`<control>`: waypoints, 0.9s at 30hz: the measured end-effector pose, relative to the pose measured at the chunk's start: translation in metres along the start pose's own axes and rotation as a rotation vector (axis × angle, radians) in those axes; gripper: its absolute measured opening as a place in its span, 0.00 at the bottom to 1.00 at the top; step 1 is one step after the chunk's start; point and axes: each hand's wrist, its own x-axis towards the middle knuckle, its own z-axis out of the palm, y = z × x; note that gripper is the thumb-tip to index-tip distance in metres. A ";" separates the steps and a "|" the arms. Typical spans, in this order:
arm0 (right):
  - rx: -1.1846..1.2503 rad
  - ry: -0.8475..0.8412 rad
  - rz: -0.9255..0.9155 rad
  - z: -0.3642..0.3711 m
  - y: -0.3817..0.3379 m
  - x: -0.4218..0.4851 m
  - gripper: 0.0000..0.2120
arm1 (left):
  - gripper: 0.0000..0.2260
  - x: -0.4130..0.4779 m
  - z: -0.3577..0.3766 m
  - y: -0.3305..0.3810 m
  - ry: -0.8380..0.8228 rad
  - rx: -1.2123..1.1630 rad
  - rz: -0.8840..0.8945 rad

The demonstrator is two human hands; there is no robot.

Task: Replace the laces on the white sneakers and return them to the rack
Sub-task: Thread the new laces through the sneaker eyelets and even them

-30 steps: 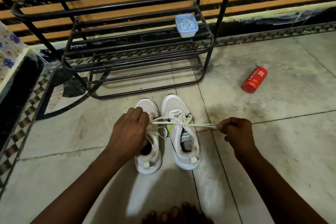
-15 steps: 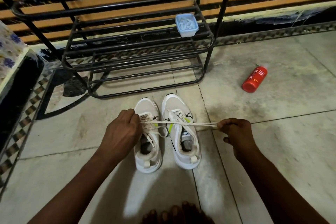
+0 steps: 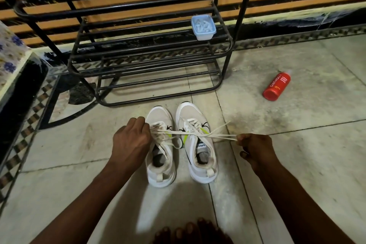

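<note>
Big black rack (image 3: 150,54) right ahead of me, tubular metal, stiff, with open bars. That's where the pair goes in the end, so soles will need to sit across the rails, I reckon. A small blue-lidded tub (image 3: 203,27) sits on the middle shelf, and a red bottle (image 3: 276,86) lies well off to the right on the tiled floor (image 3: 297,164).

Down to the white sneakers (image 3: 200,168). They stand side by side on the floor just in front of the rack, toes towards it, heels towards me. Light things, I'd judge, with soft uppers and firm soles. For lifting, the heel collar or the pull tab at the back looks the sure place to take hold.

Now the hands, which are wide apart, one on either side of the pair. My left hand (image 3: 129,140) is curled over the eyelets of the left-side shoe and grips the lace (image 3: 217,136) there. My right hand (image 3: 255,148) is out past the other shoe and pinches two strands in its fingertips.

The lace itself is flat, pale, limp and weightless, drawn taut across both shoes, with the strands crossing over the right-side one. It'll slide if I pinch loosely, so I want a tight grip close to the ends. One loose tip pokes up near my right hand. Which eyelets it runs through, I can't tell from here.
</note>
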 end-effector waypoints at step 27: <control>-0.113 -0.038 -0.173 -0.005 0.015 0.011 0.11 | 0.08 0.011 -0.001 -0.010 -0.042 -0.263 -0.099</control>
